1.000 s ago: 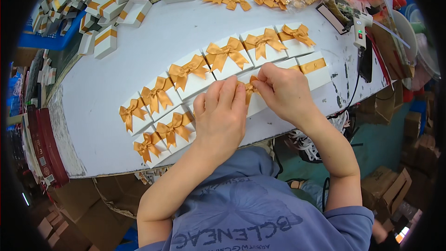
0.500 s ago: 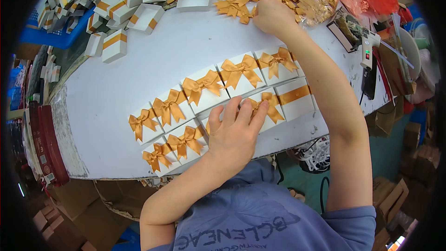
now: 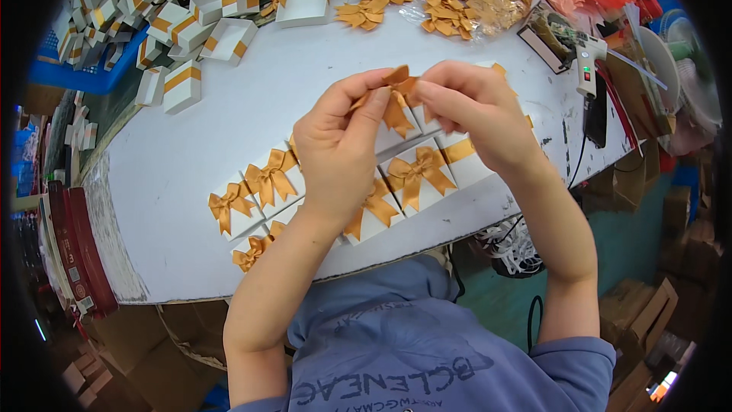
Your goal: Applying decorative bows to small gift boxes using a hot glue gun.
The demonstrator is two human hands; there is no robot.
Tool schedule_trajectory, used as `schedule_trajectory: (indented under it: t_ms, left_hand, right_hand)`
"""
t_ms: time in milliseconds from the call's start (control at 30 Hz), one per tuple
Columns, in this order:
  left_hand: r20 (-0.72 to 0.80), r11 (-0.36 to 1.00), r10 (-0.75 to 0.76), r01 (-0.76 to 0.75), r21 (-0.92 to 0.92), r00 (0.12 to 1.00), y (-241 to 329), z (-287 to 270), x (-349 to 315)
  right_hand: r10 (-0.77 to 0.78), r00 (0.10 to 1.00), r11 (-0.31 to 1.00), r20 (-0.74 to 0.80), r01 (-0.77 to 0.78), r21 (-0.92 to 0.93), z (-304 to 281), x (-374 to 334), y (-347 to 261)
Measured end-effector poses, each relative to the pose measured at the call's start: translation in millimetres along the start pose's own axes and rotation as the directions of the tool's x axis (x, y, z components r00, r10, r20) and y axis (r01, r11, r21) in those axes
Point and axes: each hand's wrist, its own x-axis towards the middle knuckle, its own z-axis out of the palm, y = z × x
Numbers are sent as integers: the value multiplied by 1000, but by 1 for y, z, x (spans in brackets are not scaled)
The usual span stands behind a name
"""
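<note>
Above the rows of boxes, my two hands meet at a gold ribbon bow (image 3: 399,76). My left hand (image 3: 341,137) pinches one side of it between thumb and fingers. The fingertips of my right hand (image 3: 479,111) are closed on its other side. White boxes with gold bands stand in two rows beneath. Most visible boxes carry a bow, such as the bow-topped box (image 3: 422,175) below my hands. One box in the near row shows a plain gold band (image 3: 459,151), partly behind my right hand. My hands and left forearm hide several other boxes.
A heap of banded white boxes (image 3: 229,38) fills the far left, partly in a blue crate (image 3: 84,76). Loose gold bows (image 3: 450,11) spill from a clear plastic bag at the back. A white glue gun (image 3: 589,69) with a cable lies at the right.
My right hand has come back from the bow pile with a bow. My left hand has risen off the near row and now grips that bow too.
</note>
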Motion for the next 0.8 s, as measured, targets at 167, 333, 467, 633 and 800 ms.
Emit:
schedule_trajectory:
  t_ms: [167, 333, 467, 633, 800]
  left_hand:
    - [140, 975, -183, 199, -104, 973, 2, 19, -11]
    - [6, 967, 1, 1, -254, 1000, -35, 42, -29]
    - [204, 940, 58, -122, 320, 977, -38, 55, -38]
    - [345, 737, 106, -307, 602, 933, -40, 62, -42]
    - [438, 561, 85, -406, 721, 895, -41, 62, -42]
  right_hand:
    - [-349, 915, 933, -201, 320, -163, 0, -23, 28]
    - [-142, 947, 988, -290, 120, -94, -15, -40, 40]
    - [-93, 949, 975, -302, 26, -219, -42, -51, 53]
    - [-187, 935, 849, -302, -1, -528, -49, -58, 63]
    - [-381, 892, 634, -243, 61, -771, -43, -57, 72]
